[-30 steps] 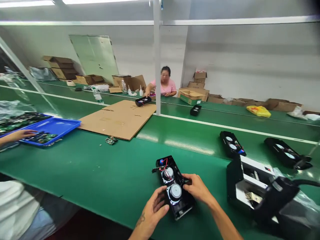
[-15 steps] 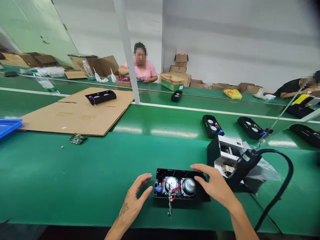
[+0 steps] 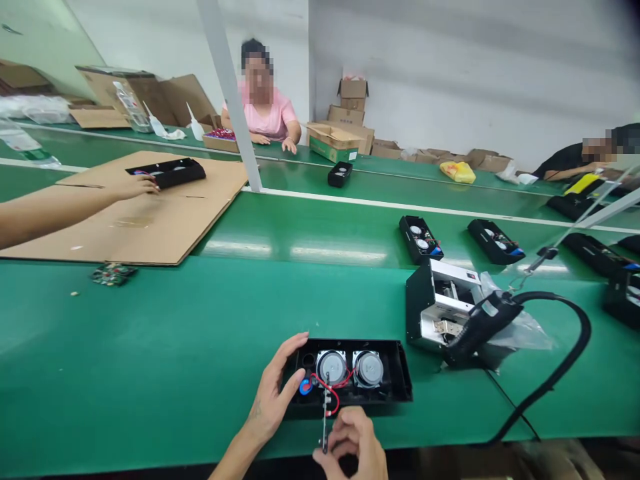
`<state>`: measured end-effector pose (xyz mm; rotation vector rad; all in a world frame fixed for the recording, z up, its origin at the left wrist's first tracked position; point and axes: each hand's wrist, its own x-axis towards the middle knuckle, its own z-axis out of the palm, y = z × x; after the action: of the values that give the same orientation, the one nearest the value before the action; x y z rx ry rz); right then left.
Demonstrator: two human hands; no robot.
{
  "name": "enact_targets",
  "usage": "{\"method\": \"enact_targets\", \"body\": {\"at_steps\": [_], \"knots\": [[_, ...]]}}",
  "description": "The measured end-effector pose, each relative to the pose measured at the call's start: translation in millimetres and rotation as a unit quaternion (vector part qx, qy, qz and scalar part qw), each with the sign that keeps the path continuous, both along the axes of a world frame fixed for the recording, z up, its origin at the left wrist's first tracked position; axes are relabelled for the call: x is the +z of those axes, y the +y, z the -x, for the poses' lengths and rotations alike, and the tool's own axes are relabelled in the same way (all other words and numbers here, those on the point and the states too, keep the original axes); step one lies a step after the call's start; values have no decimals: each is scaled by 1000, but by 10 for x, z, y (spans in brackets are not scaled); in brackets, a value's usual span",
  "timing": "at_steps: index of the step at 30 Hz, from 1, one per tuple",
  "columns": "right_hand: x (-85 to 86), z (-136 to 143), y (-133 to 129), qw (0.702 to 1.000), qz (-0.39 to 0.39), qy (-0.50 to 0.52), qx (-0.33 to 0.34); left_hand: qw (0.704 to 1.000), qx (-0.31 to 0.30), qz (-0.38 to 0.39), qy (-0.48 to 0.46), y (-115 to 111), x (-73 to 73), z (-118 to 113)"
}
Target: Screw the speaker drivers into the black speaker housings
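Observation:
A black speaker housing lies open side up on the green bench in front of me, with two round silver speakers, red wires and a blue round part inside. My left hand grips the housing's left end between thumb and fingers. A small circuit board stands on edge over the housing's front wall, joined to the red wires. Thumb and curled fingers of my right hand pinch the lower end of that board.
A black-and-silver machine with a black handheld tool and cable stands to the right. Further housings lie beyond. At left, another person's hand touches a housing on cardboard. A green circuit board lies nearby.
My right hand has left the housing's right end and taken hold of the circuit board. My left hand has closed on the left end. Another person's arm has come in from the left.

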<state>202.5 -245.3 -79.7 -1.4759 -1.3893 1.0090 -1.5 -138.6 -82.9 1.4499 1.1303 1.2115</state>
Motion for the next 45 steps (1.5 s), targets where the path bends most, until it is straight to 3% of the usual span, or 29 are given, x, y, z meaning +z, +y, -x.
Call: {"method": "enact_targets", "body": {"at_steps": [3,7,10,13,16,19,21,23,26,27,30,32,34,36,38,41,45], "knots": [[420,84,273,990,-128,-53,-17,1000,1,-9,5,-6,44,-4],[883,117,665,946,-305,-109,-3,1000,2,-15,6,-3,71,-5],[964,207,771,929,-350,-117,3,1000,0,-18,8,2,75,7],[906,237,738,921,-375,-98,35,1000,-4,-21,16,2,88,11],[861,61,719,944,-323,-60,25,1000,-2,-15,14,-8,108,-8],[912,-303,825,990,-135,11,-24,1000,1,-10,12,-19,146,-33],[1001,-573,940,998,-10,51,-43,1000,-1,-5,29,-18,208,-32],[1116,-808,1035,995,57,81,12,998,-14,8,63,-10,314,-9],[1264,-1027,1086,977,70,92,181,990,-61,21,129,9,533,41],[1291,-1058,1083,972,71,82,208,986,-78,16,149,14,608,52],[1283,-1016,1062,986,68,27,152,974,-117,-39,192,17,790,45],[1235,-898,1053,991,17,-34,125,963,-126,-97,216,14,856,8],[1197,-743,1043,973,-101,-123,165,950,-129,-151,240,14,882,-41],[1193,-590,1025,923,-215,-235,216,937,-136,-177,268,20,879,-88],[1217,-471,999,867,-270,-340,245,924,-147,-178,303,29,861,-126],[1252,-393,974,819,-265,-423,284,909,-161,-169,346,37,837,-162],[1244,-435,998,804,-194,-463,318,897,-167,-169,372,22,816,-193]]}}
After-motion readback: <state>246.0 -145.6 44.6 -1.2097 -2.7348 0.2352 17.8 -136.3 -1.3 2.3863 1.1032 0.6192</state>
